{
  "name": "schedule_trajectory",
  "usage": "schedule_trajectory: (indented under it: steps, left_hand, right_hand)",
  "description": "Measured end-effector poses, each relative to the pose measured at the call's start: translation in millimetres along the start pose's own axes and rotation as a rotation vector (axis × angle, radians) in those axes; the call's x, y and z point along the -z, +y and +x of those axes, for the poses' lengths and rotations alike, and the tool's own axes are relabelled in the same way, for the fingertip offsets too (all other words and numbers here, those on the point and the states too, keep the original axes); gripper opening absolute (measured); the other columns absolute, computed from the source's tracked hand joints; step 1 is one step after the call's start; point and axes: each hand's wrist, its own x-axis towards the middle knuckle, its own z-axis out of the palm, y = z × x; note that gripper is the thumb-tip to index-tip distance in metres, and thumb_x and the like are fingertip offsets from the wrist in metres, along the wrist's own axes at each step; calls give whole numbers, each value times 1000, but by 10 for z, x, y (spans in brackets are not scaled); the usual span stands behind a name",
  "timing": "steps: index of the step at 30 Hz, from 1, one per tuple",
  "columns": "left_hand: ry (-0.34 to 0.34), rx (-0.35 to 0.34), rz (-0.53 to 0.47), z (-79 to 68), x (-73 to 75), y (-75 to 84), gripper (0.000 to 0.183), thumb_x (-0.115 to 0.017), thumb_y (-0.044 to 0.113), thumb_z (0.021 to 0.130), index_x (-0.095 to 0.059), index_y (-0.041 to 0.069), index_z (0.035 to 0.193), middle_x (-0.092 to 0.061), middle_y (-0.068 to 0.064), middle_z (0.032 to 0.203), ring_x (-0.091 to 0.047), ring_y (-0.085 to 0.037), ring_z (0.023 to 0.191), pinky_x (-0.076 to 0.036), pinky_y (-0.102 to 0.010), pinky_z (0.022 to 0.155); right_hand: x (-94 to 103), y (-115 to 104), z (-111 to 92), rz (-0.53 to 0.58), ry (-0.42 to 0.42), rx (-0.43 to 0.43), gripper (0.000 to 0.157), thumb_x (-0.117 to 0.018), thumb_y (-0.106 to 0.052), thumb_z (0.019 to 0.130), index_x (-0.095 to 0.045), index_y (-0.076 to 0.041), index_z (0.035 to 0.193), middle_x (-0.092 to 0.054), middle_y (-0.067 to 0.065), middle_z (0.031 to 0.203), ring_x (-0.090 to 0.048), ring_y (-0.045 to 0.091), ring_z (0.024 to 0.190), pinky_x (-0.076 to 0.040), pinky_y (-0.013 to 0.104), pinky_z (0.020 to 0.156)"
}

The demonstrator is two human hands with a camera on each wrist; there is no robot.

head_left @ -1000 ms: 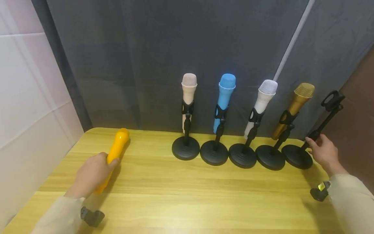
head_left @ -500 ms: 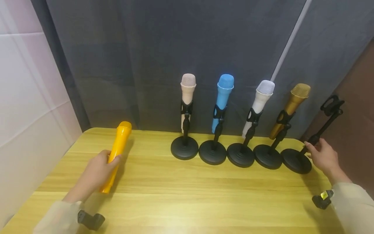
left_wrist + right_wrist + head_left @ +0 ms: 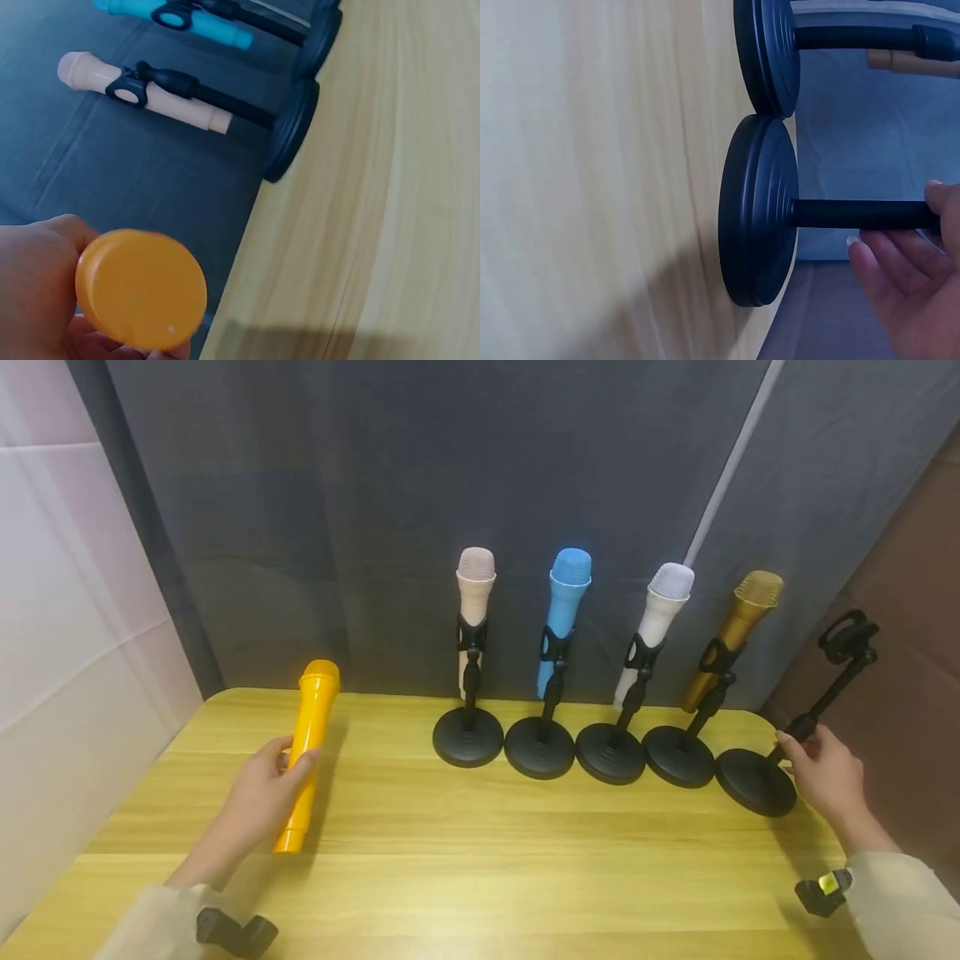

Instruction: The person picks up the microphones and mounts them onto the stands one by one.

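Observation:
On the left, my left hand (image 3: 258,789) grips a yellow-orange microphone (image 3: 313,714) round its handle, head end up and away from me. Its round orange end (image 3: 141,289) faces the camera in the left wrist view. At the far right, my right hand (image 3: 828,777) holds the pole of a black microphone stand (image 3: 756,782), thumb on one side and fingers on the other. This stand's clip (image 3: 847,637) has no microphone in it. In the right wrist view its round base (image 3: 757,214) sits close against the neighbouring base (image 3: 769,56).
Left of the held stand runs a row of stands bearing a gold microphone (image 3: 738,622), a white microphone (image 3: 660,610), a blue microphone (image 3: 566,597) and a pale pink microphone (image 3: 475,597). A dark curtain (image 3: 300,527) hangs behind the wooden table (image 3: 487,877).
My left hand has raised the yellow-orange microphone's head end, so it stands more upright. My right hand has drawn the bare stand slightly towards me. The whole head view has shifted a little.

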Motion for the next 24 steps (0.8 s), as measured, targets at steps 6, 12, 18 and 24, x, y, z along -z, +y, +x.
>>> schedule_trajectory:
  steps: [6,12,18,24]
  left_hand:
    - [-8,39,-54,-16,-38,68,71,-40,45,107,-30,-10,151,-58,-35,129,-62,-24,86,-53,-29,66]
    - [0,45,-82,-29,-66,111,71,-40,46,107,-31,-9,150,-58,-34,130,-60,-23,87,-52,-28,67]
    - [19,1,-92,-19,-115,182,67,-41,44,107,-36,-10,146,-61,-30,123,-57,-20,85,-51,-27,67]
    - [24,-36,-123,-50,-153,231,67,-43,45,107,-38,-9,145,-61,-32,128,-60,-22,91,-51,-23,72]
  right_hand:
    - [6,-16,-136,-15,16,-22,55,-41,-44,107,-51,8,121,-60,40,124,-53,61,108,-39,68,90]
    - [-1,-70,-244,-41,35,-9,51,-43,-45,106,-54,4,112,-65,38,117,-55,59,102,-42,63,82]
    - [41,-108,-365,-66,23,-5,51,-45,-47,105,-56,2,109,-67,36,113,-57,58,99,-43,59,77]
    - [7,-148,-477,-68,51,37,46,-50,-45,104,-58,0,108,-70,32,107,-59,58,98,-43,59,75]
